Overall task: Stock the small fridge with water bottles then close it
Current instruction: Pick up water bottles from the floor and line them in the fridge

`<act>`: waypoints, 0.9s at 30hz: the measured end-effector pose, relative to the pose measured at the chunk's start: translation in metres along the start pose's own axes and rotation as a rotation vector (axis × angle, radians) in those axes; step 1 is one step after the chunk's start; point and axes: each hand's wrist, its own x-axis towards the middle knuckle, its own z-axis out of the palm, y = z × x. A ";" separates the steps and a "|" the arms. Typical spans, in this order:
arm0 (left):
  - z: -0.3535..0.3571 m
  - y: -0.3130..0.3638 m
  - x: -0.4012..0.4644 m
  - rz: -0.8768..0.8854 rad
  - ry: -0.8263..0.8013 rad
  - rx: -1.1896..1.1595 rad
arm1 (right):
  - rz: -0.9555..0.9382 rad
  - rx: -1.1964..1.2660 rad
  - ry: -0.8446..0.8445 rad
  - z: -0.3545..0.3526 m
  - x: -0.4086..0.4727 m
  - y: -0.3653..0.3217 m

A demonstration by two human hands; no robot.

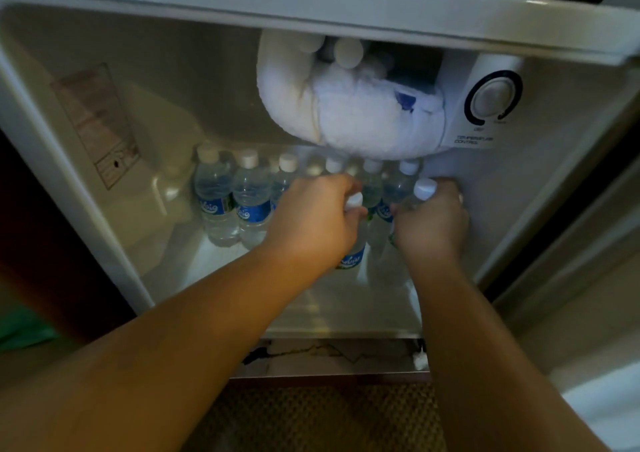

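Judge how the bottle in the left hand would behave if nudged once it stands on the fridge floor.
The bottle in the left hand looks tall and narrow, so it probably tips easily. It appears full, likely heavy for its size. The fridge floor looks smooth, so it may slide.

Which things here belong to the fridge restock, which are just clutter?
Job:
- left hand, bottle
- right hand, bottle
- back-row bottles
- fridge

Not job:
- frosted freezer box
- temperature dial
- sticker

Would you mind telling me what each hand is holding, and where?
Left hand and right hand each hold a water bottle, gripped just below the cap.
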 end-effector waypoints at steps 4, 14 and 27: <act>0.024 0.001 0.002 0.003 0.001 -0.031 | -0.024 0.032 0.019 0.005 -0.002 0.000; 0.063 -0.007 0.013 0.001 0.002 -0.119 | -0.098 -0.023 -0.002 -0.002 -0.013 0.009; 0.063 0.000 0.019 -0.087 -0.052 -0.185 | -0.093 0.154 0.113 0.003 -0.013 0.009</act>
